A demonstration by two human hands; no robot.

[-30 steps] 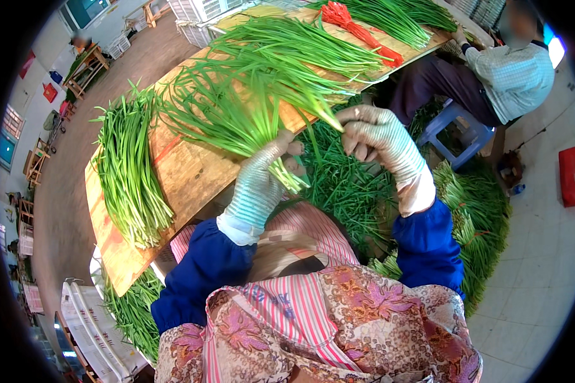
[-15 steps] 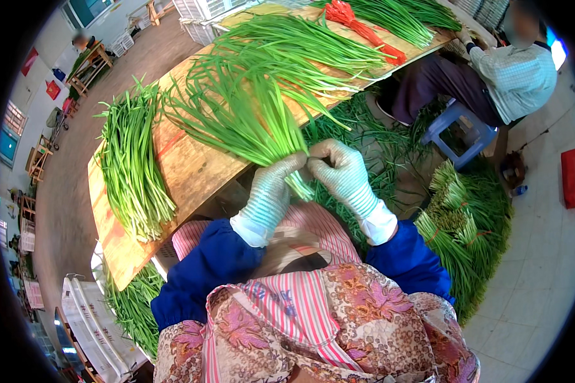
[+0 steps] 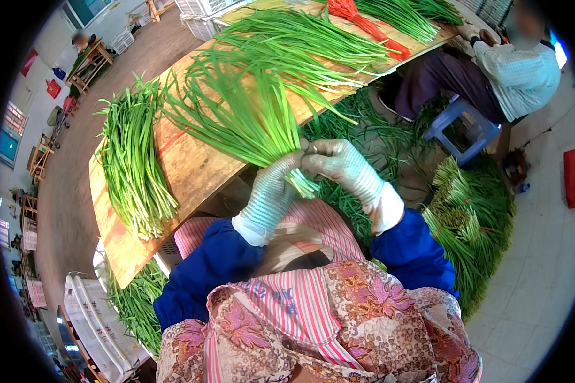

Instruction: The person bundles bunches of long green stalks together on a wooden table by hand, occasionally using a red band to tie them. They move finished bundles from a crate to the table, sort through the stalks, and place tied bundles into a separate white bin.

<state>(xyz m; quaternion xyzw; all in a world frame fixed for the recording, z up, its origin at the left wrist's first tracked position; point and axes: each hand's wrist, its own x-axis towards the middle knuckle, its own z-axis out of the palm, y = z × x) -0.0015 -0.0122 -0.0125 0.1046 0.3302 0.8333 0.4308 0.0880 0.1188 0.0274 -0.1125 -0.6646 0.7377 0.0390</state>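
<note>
A bunch of garlic chives [image 3: 262, 131] is gripped near its pale stem ends by my left hand [image 3: 270, 191], which wears a striped, whitish work glove. The green leaves fan out to the upper left over the wooden table [image 3: 198, 167], and the cut ends poke out below my fist. My right hand [image 3: 346, 167], gloved the same way, is closed in a pinch right beside the bunch, its fingertips at the stems. Whatever is between those fingertips is too small to make out. On the table's left part lies another pile of chives [image 3: 134, 163].
More chives [image 3: 306, 41] and a bundle of red ties [image 3: 364, 25] lie along the table's far side. Tied chive bundles [image 3: 469, 223] are heaped on the floor at right. A co-worker [image 3: 517, 76] sits beyond, by a blue stool [image 3: 463, 131]. White crates [image 3: 201, 9] stand behind.
My right hand has shifted slightly left, its pinched fingertips closer against the stems. My left hand keeps its grip on the chives, nearly in place.
</note>
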